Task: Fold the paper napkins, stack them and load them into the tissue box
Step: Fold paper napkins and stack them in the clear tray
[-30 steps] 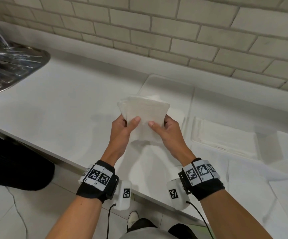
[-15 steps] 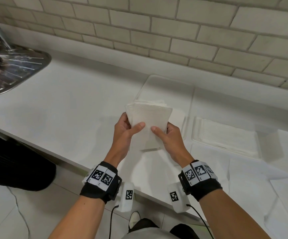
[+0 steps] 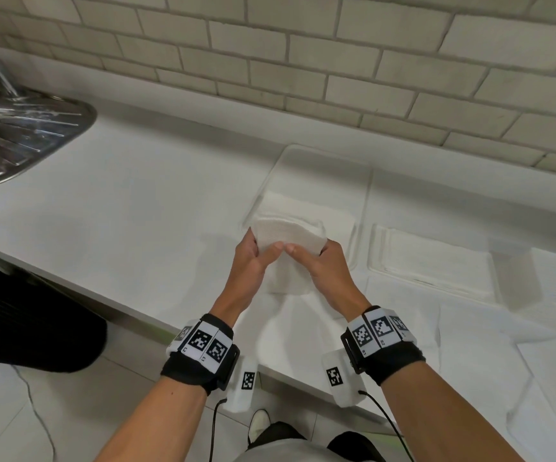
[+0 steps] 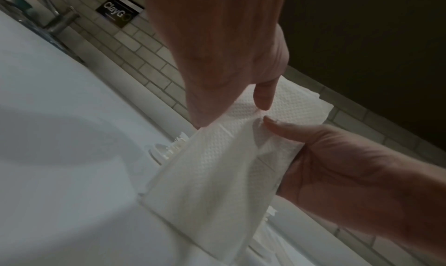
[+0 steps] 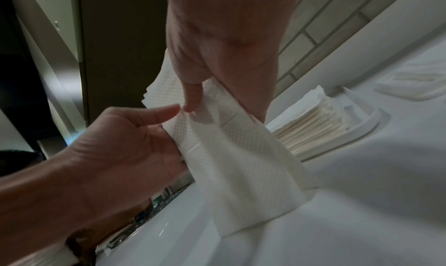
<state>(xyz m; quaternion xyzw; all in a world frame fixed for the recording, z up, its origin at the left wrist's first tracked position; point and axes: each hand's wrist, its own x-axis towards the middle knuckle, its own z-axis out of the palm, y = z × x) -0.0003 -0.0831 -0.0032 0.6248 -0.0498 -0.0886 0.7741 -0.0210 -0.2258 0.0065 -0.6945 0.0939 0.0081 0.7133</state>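
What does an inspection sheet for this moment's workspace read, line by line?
Surface: white countertop, loose white paper sheets spread at right.
Job's things: folded white paper napkin stack held upright, lower edge on the counter; more napkins in the shallow white plastic tray behind; second white tray to the right.
Clutter: nothing seen.
Hands: left hand and right hand grip the stack's sides, thumbs in front.
Cables: black wrist-camera cables hang below both wrists.
Surroundings: beige brick-tile wall, steel sink drainer at left.

Fingers of both hands behind napkin stack (image 3: 290, 233)
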